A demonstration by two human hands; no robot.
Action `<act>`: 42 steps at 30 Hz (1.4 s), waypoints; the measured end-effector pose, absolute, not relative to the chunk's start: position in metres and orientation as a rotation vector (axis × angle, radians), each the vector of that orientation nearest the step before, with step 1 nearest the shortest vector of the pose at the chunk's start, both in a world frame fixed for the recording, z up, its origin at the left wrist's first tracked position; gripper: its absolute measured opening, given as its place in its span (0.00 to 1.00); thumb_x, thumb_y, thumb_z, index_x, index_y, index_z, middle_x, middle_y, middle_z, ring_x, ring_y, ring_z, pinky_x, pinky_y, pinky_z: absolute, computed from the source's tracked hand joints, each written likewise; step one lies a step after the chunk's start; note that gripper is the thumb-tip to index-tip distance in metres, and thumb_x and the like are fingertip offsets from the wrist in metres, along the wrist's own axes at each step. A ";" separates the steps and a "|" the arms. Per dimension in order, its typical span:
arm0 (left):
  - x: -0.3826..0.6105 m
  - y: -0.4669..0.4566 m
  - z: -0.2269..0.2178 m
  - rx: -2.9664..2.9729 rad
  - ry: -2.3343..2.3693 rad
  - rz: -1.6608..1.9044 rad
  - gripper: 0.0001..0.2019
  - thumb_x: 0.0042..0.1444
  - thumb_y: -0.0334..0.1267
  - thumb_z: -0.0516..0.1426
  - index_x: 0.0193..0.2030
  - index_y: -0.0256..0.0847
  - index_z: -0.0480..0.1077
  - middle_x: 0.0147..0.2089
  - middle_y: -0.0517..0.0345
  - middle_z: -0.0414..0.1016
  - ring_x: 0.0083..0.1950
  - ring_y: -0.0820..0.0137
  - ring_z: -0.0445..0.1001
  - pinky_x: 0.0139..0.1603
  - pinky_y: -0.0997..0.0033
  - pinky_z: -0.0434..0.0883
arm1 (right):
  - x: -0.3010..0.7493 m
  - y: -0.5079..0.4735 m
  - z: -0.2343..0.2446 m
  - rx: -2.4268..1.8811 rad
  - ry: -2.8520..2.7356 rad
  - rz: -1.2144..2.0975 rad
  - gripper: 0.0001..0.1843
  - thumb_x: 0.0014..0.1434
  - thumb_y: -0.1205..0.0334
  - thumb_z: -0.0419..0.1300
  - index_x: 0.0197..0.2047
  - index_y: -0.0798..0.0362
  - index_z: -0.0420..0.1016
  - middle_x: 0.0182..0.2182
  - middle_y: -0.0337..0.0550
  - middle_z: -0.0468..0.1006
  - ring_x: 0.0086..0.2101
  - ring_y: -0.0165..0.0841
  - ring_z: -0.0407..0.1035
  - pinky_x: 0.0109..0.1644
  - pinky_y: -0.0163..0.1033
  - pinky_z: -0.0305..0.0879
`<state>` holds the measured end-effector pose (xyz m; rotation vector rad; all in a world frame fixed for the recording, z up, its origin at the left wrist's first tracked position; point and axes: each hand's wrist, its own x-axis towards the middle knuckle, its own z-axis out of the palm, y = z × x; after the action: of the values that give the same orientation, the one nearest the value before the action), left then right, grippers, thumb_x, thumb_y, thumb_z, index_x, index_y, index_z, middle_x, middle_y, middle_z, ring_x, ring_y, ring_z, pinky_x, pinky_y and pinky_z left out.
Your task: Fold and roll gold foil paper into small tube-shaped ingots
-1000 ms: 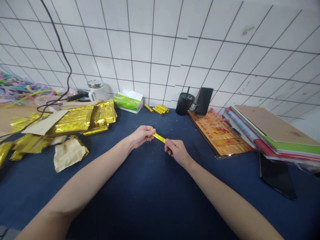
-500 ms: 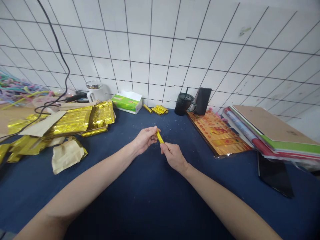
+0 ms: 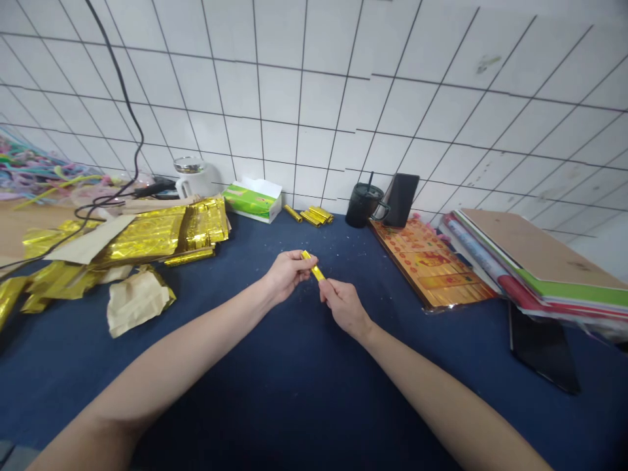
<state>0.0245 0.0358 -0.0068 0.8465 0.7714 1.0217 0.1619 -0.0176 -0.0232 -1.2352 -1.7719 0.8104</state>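
We list one slim gold roll (image 3: 318,272), held over the blue table (image 3: 294,399) between our two grips, slanting from the far left towards the near right. Left grip (image 3: 289,275): thumb and fingers pinching the roll close to its far end, the tip showing past the thumb. Right grip (image 3: 347,306): thumb and bent fingers pinching the near end. Beyond both grips, near the wall: a small cluster of gold rolls (image 3: 317,216), one single gold roll (image 3: 293,213) just beside it, and a green-and-white tissue box (image 3: 251,203) further left. Left of the left grip: crumpled paper (image 3: 137,304), then layered gold foil sheets (image 3: 144,239), with a white mug (image 3: 193,183) behind. Beyond and right of the right grip: a black cup (image 3: 363,208), a dark upright phone (image 3: 403,199), orange printed packets (image 3: 429,261) and, well apart, a stack of folders (image 3: 544,252).
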 end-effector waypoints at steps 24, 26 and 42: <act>0.004 0.049 0.003 1.063 0.807 0.828 0.11 0.46 0.39 0.60 0.23 0.32 0.71 0.19 0.58 0.68 0.17 0.81 0.62 0.19 0.80 0.60 | 0.175 -0.013 -0.019 -1.240 -1.752 0.885 0.21 0.59 0.50 0.45 0.21 0.54 0.62 0.16 0.34 0.59 0.18 0.25 0.53 0.23 0.32 0.51; 0.006 0.046 0.000 1.117 0.816 0.811 0.11 0.44 0.40 0.61 0.22 0.32 0.71 0.18 0.58 0.68 0.16 0.81 0.61 0.18 0.81 0.59 | 0.174 -0.012 -0.019 -1.208 -1.717 0.983 0.22 0.58 0.49 0.46 0.20 0.54 0.61 0.16 0.33 0.58 0.18 0.24 0.53 0.22 0.32 0.50; 0.026 0.030 -0.010 1.288 0.898 0.825 0.11 0.43 0.40 0.60 0.18 0.33 0.69 0.15 0.59 0.65 0.17 0.80 0.59 0.17 0.80 0.56 | 0.170 -0.005 -0.024 -1.312 -1.684 1.110 0.22 0.52 0.47 0.52 0.18 0.56 0.66 0.12 0.32 0.57 0.14 0.22 0.51 0.17 0.30 0.46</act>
<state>0.0262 0.0298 -0.0097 1.2881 0.8977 0.8252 0.1705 -0.0053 -0.0240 -1.3118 -1.6837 1.1105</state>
